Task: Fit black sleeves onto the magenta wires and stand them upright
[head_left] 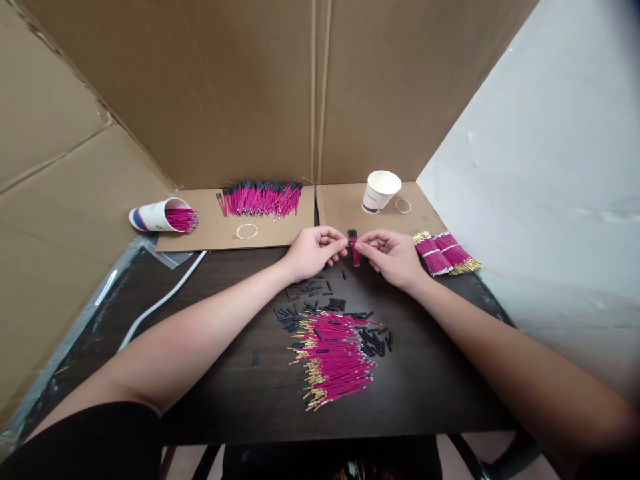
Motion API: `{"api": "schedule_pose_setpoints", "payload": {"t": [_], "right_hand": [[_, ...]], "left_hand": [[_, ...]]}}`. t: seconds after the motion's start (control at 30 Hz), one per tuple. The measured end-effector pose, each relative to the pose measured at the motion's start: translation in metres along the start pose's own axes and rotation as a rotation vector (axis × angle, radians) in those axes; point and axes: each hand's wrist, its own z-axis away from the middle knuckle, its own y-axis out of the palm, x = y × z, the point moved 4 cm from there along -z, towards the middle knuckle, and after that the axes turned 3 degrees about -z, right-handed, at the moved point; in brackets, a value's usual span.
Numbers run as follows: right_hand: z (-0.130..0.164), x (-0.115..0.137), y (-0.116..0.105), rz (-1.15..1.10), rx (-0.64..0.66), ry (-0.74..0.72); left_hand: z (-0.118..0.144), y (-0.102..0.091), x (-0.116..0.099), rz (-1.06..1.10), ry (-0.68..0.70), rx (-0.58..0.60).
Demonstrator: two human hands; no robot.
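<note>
Pinched between my left hand (pixel 313 252) and right hand (pixel 393 257), a small pink wire bunch (pixel 354 248) hangs above the dark table (pixel 210 373), just behind the loose wire pile (pixel 333 357). Cardboard walls (pixel 225 87) enclose the table; a paper cup (pixel 380 191) stands beyond the bunch.

Magenta gold-tipped pins (pixel 333 360) lie among black caps (pixel 310 307) on the dark brown table (pixel 440 387), a white blue-banded cup (pixel 155 217) at ten o'clock.

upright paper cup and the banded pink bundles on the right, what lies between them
One loose rubber band on the cardboard, between the cup and the bundles, seen in the head view.
</note>
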Motion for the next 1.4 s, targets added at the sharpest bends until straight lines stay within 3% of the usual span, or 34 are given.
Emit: {"api": "schedule_pose_setpoints", "payload": {"t": [1.4], "right_hand": [[0.0012, -0.0032, 0.0012, -0.034, -0.018, 0.062]], "left_hand": [[-0.0025, -0.0003, 0.007, 0.022, 0.037, 0.032]]}}
